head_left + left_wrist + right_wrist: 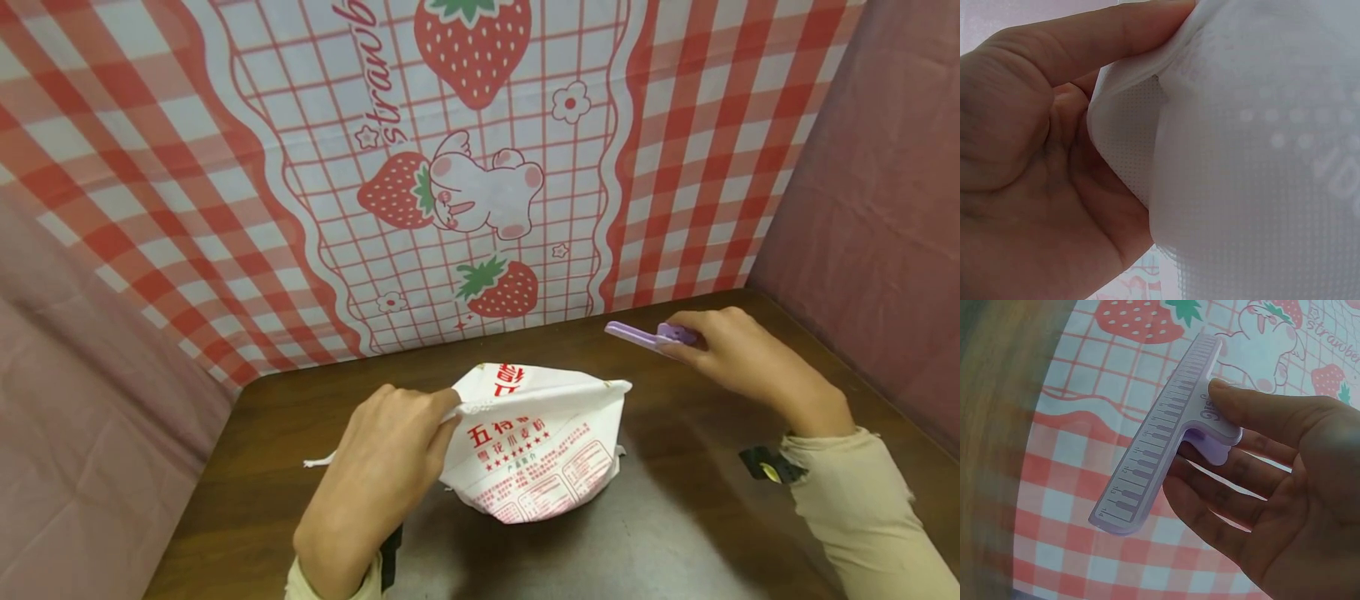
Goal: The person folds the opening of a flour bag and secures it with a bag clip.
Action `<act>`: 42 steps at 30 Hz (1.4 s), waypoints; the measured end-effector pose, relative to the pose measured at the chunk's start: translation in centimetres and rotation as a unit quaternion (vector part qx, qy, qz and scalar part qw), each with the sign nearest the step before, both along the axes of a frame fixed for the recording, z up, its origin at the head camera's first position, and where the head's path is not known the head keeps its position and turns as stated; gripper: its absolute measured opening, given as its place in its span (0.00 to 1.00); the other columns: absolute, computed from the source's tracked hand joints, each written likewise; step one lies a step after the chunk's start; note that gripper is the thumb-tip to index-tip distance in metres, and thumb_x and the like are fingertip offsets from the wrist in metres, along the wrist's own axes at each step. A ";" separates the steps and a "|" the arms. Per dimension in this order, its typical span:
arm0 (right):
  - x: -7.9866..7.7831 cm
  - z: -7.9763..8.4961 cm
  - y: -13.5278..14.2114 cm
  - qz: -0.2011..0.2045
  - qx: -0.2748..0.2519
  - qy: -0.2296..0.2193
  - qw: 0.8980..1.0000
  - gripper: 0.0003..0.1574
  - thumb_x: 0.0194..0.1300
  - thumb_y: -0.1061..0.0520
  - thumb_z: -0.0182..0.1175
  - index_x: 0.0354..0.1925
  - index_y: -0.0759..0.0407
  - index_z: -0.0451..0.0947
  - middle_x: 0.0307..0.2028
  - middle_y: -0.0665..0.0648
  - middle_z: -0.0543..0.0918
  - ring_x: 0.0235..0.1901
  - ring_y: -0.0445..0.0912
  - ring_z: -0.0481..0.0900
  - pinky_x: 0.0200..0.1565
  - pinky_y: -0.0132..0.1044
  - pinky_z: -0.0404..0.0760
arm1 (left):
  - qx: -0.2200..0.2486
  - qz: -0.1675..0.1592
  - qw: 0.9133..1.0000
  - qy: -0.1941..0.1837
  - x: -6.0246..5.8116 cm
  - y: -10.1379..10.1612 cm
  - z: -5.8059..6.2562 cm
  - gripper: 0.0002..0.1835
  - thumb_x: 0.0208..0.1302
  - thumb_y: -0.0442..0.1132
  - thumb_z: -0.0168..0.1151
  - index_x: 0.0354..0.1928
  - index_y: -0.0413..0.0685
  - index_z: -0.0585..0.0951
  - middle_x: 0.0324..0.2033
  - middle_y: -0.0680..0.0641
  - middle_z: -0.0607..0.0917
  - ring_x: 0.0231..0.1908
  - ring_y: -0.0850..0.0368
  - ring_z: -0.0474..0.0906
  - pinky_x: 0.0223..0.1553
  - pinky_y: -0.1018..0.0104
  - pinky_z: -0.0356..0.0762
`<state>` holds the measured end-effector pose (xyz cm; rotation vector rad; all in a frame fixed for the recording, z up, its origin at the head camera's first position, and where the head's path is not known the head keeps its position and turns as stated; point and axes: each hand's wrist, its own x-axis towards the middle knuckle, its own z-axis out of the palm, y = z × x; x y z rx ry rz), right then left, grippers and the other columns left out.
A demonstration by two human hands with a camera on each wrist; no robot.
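A white woven flour bag [536,450] with red Chinese print stands on the table, its top folded over along a crease. My left hand [390,458] pinches the left end of that top edge between thumb and fingers. Close up in the left wrist view, the bag's woven fabric [1235,187] fills the right side beside my palm. Up and to the right of the bag, my right hand [738,354] holds a long purple clip [1160,437] by its handles. Piano keys and numbers are printed along the clip's bar, which points toward the bag and is apart from it.
The dark wooden table [247,467] has a strawberry-print checked cloth [300,200] hanging upright behind it. Pink curtains [90,417] close in both sides. A white string end [318,461] shows left of my left hand.
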<state>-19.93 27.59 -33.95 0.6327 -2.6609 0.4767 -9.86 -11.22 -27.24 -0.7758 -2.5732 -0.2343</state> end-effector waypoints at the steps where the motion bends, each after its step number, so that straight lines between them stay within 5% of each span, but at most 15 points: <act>1: 0.1 0.1 -0.1 0.000 -0.001 0.003 1.000 0.12 0.59 0.56 0.72 0.40 0.60 0.85 0.27 0.48 0.83 0.25 0.42 0.74 0.31 0.44 0.76 | -0.001 0.000 1.000 0.000 0.0 0.0 0.0 0.15 0.59 0.35 0.68 0.20 0.55 0.74 0.11 0.61 0.71 0.18 0.59 0.71 0.29 0.61 0.70; 32: 4.7 3.8 -3.1 0.026 -0.029 0.126 0.991 0.20 0.50 0.62 0.76 0.44 0.57 0.85 0.33 0.49 0.86 0.30 0.40 0.78 0.34 0.41 0.79 | -0.003 0.002 1.000 0.002 0.0 0.2 -0.1 0.13 0.59 0.34 0.68 0.21 0.54 0.75 0.12 0.61 0.74 0.18 0.60 0.72 0.30 0.61 0.71; 39: 6.0 4.3 -4.1 0.081 -0.045 0.142 0.986 0.22 0.51 0.64 0.75 0.47 0.56 0.84 0.36 0.46 0.84 0.31 0.36 0.75 0.34 0.25 0.73 | 0.001 0.004 1.000 -0.001 0.1 0.2 0.0 0.15 0.59 0.34 0.68 0.20 0.55 0.73 0.12 0.62 0.71 0.18 0.60 0.70 0.29 0.62 0.71; 42: 6.6 4.5 -4.6 0.113 -0.057 0.141 0.982 0.16 0.60 0.57 0.71 0.48 0.54 0.83 0.37 0.44 0.83 0.31 0.35 0.73 0.34 0.24 0.72 | 0.005 0.005 1.000 0.001 0.0 0.3 0.0 0.16 0.59 0.33 0.67 0.20 0.55 0.72 0.11 0.62 0.69 0.18 0.61 0.69 0.29 0.63 0.71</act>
